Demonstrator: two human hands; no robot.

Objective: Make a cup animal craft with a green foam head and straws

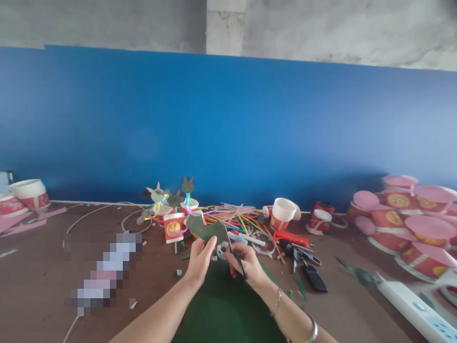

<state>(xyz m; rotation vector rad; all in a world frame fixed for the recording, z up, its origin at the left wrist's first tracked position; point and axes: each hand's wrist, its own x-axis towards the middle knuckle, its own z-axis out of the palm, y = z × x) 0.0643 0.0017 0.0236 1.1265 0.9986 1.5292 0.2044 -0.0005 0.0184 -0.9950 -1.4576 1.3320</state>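
Between finger and thumb, my left hand pinches a dark green paper cut-out with small reddish marks and a wavy edge. My right hand grips a pair of dark-handled scissors, its blades pointing up at the right end of the paper. Whether the blades touch the paper I cannot tell. Below both hands lies a large dark green sheet. Just behind the paper stands a red and white paper cup, near several cups topped with animal-head cut-outs.
Coloured pipe cleaners and markers lie behind my hands. To the right are an orange cutter, keys with a black fob, a white power strip and piled pink-topped cups. A blurred-out object lies left.
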